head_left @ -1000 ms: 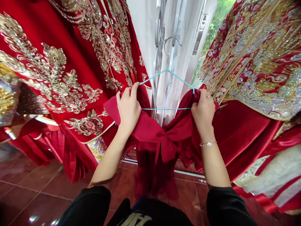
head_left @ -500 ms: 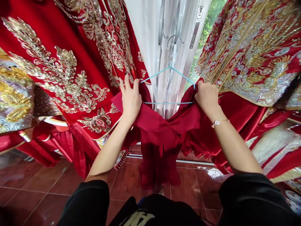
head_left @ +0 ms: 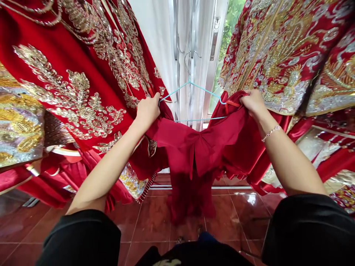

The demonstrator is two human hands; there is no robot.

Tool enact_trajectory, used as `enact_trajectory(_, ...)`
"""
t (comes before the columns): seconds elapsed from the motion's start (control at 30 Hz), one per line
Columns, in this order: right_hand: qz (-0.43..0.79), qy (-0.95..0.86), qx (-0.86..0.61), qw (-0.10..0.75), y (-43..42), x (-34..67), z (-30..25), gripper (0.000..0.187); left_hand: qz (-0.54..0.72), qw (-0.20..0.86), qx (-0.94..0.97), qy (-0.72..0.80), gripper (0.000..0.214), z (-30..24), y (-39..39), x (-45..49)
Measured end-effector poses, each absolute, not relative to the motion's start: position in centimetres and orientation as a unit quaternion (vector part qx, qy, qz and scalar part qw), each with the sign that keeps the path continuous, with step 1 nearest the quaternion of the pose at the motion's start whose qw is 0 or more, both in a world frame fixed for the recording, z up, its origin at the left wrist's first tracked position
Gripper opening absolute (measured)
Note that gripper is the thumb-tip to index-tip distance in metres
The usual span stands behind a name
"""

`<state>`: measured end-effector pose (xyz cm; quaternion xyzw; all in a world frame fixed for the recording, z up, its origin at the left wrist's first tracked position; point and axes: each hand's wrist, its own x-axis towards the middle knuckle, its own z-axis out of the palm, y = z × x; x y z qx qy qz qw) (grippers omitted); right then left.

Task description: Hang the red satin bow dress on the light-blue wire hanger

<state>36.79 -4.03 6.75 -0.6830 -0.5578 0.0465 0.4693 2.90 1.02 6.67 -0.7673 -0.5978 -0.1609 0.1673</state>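
Dress: a red bow-front dress (head_left: 177, 135) hangs at the middle of the scene, between the two hands, its skirt falling in front of the tiled floor (head_left: 151, 218).
Bow: the knotted bow (head_left: 203, 149) sits at the centre of the neckline, its tails pointing down.
Hanger: a pale blue hanger (head_left: 206, 91) with a silver hook spans the neckline; I cannot tell whether the hook rests on anything.
Left hand: the left hand (head_left: 149, 111) grasps the dress's left shoulder at the hanger's left end.
Right hand: the right hand (head_left: 253, 103) pinches the dress's right shoulder, just beyond the hanger's curved right tip; a bracelet (head_left: 271, 133) circles the wrist.
Left side: a red gown with gold sequin embroidery (head_left: 83, 94) hangs near the left hand.
Right side: a beaded red-and-gold jacket (head_left: 280, 62) hangs beyond the right hand.
Far side: a white curtain (head_left: 159, 27) and a metal door frame (head_left: 212, 66) stand behind the hanger.
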Motion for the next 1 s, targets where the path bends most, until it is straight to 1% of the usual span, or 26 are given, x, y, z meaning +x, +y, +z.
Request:
enact_trajectory(0.07,0.012,-0.583,-0.681,0.442,-4.7,36.8,6.7,0.013,-0.137,0.173,-0.779,-0.587,0.051,6.9,1.0,3.0)
enact_trajectory(0.13,-0.025,-0.622,-0.686,0.377,-5.4,36.5,6.5,0.012,-0.126,0.176,-0.783,-0.584,0.053,6.8,0.6,3.3)
enact_trajectory(0.17,-0.046,-0.642,-0.688,0.335,-5.7,36.1,6.3,0.019,-0.126,0.178,-0.780,-0.586,0.054,6.7,0.3,3.4)
enact_trajectory(0.23,-0.092,-0.667,-0.694,0.256,-6.1,35.2,5.6,0.046,-0.129,0.183,-0.771,-0.596,0.054,6.5,-0.3,3.8)
enact_trajectory(0.3,-0.128,-0.660,-0.707,0.221,-6.2,34.1,4.8,0.070,-0.129,0.185,-0.761,-0.608,0.052,6.3,-0.9,4.0)
enact_trajectory(0.33,-0.140,-0.647,-0.717,0.216,-6.1,33.5,4.4,0.076,-0.128,0.186,-0.758,-0.611,0.051,6.3,-1.1,4.1)
enact_trajectory(0.37,-0.149,-0.631,-0.730,0.214,-5.9,32.9,4.1,0.076,-0.128,0.187,-0.757,-0.613,0.050,6.3,-1.3,4.1)
enact_trajectory(0.5,-0.166,-0.594,-0.756,0.219,-4.7,31.4,3.6,0.053,-0.144,0.204,-0.751,-0.612,0.049,6.2,-1.4,4.0)
enact_trajectory(0.6,-0.175,-0.611,-0.741,0.215,-3.7,31.3,4.0,0.044,-0.156,0.214,-0.743,-0.615,0.048,6.1,-1.5,3.8)
enact_trajectory(0.7,-0.170,-0.636,-0.733,0.174,-3.3,32.3,4.6,0.047,-0.161,0.219,-0.737,-0.619,0.049,6.0,-1.7,3.7)
enact_trajectory(0.77,-0.156,-0.648,-0.731,0.148,-3.5,33.1,4.9,0.056,-0.165,0.218,-0.736,-0.620,0.049,5.9,-1.9,3.8)
enact_trajectory(0.83,-0.138,-0.654,-0.730,0.144,-4.0,33.7,4.9,0.068,-0.173,0.215,-0.733,-0.622,0.048,5.8,-2.0,4.0)
enact_trajectory(0.9,-0.134,-0.653,-0.728,0.163,-4.4,33.7,4.5,0.075,-0.184,0.208,-0.727,-0.628,0.048,5.7,-2.0,4.2)
enact_trajectory(0.93,-0.138,-0.649,-0.727,0.174,-4.5,33.6,4.1,0.074,-0.190,0.203,-0.724,-0.632,0.048,5.6,-2.0,4.3)
enact_trajectory(1.0,-0.156,-0.637,-0.730,0.193,-4.4,33.2,3.4,0.066,-0.201,0.192,-0.718,-0.639,0.049,5.5,-2.0,4.4)
